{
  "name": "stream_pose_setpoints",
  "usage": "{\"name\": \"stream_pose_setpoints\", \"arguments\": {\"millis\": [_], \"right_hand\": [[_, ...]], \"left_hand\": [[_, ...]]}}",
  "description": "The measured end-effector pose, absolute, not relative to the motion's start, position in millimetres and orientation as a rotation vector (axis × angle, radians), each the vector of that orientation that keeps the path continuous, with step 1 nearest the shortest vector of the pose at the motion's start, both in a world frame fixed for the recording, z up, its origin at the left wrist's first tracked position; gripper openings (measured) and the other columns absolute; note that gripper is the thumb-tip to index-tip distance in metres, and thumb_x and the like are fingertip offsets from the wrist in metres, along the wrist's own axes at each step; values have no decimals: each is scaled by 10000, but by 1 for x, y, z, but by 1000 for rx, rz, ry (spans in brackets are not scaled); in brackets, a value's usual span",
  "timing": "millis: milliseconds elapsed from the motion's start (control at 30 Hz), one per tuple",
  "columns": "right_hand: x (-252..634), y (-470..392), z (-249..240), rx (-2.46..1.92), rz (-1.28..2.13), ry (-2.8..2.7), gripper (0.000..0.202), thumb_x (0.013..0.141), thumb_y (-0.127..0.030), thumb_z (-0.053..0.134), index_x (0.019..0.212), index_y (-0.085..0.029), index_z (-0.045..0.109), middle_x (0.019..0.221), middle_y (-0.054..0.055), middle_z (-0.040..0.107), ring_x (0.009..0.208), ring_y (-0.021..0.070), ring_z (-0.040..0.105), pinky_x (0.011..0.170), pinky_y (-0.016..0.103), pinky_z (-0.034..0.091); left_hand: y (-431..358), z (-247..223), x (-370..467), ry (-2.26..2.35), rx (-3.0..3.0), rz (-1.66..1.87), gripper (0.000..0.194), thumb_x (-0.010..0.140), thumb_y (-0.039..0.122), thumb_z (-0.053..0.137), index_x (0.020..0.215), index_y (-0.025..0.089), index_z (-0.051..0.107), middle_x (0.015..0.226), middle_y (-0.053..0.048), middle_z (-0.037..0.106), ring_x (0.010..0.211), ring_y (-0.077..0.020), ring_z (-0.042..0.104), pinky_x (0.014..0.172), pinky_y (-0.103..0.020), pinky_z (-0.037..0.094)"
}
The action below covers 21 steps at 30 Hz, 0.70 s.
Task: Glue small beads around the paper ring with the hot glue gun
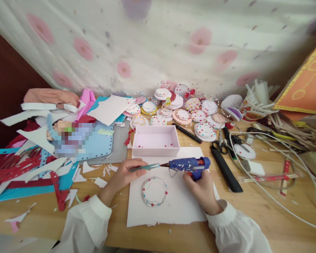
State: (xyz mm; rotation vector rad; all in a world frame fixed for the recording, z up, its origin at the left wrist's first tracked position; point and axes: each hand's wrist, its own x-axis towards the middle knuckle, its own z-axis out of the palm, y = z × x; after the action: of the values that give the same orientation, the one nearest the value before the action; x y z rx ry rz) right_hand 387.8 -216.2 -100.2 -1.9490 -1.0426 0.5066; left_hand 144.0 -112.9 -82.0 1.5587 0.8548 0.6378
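My right hand (201,188) is wrapped around the grip of a blue hot glue gun (183,163), its nozzle pointing left. Between the fingers of my left hand (130,173) are slim teal tweezers (147,167), their tips at the nozzle. Whether they pinch something small there, I cannot tell. Below both hands, a white paper sheet (179,207) lies on the wooden table. On it rests a thin wire ring (143,191) with red and blue beads or small decorations. Behind the tweezers stands an open white box (155,151) with a few tiny red pieces inside.
Decorated paper discs (183,115) are piled at the back. Coloured paper and felt scraps (37,168) cover the left. To the right lie a black holder-like strip (226,168), scissors (220,146), looping white cables (276,211) and a paper cup (255,105) of glue sticks.
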Motion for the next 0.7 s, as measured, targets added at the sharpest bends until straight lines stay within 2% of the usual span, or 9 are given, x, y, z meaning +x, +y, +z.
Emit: {"name": "stream_pose_setpoints", "arguments": {"millis": [700], "right_hand": [[387, -214, -97, -1945, 461, -1073, 193, 629, -324, 564, 569, -227, 408, 447, -63, 392, 431, 99, 367, 392, 224, 334]], "left_hand": [[-112, -89, 141, 852, 1576, 632, 172, 788, 339, 688, 844, 188, 746, 835, -44, 693, 768, -173, 596, 703, -251, 456]]}}
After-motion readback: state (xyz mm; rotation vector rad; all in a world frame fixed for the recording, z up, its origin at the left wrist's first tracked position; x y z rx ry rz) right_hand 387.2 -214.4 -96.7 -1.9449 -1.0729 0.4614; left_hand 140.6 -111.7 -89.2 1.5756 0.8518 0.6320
